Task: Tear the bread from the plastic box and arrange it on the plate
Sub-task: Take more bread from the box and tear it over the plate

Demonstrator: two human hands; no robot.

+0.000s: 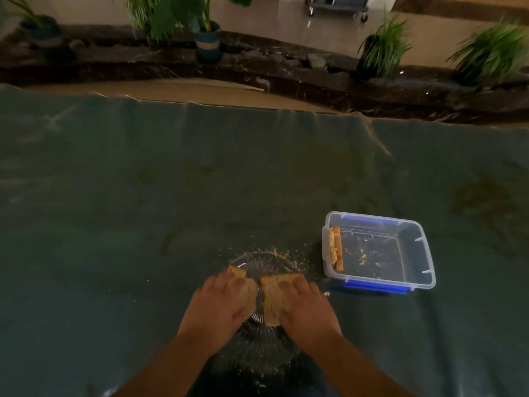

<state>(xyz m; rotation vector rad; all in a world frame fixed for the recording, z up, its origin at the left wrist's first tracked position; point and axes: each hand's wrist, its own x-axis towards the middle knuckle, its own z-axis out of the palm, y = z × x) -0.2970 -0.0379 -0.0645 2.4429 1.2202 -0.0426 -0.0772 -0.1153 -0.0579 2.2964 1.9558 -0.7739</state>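
Note:
Over a clear glass plate (266,260) near the front of the table, both my hands hold one slice of bread that is split down the middle. My left hand (219,306) grips the left piece of bread (248,290). My right hand (305,306) grips the right piece of bread (272,293). A narrow gap between the two pieces shows the ribbed glass below. To the right stands the clear plastic box (423,253) with blue clips. One more slice of bread (335,247) leans upright against its left wall.
Crumbs (283,255) lie scattered on the dark green cloth (171,196) around the plate and inside the box. Beyond the table's far edge runs a dark stone ledge with potted plants (207,38). A wheeled cart (337,7) stands far back.

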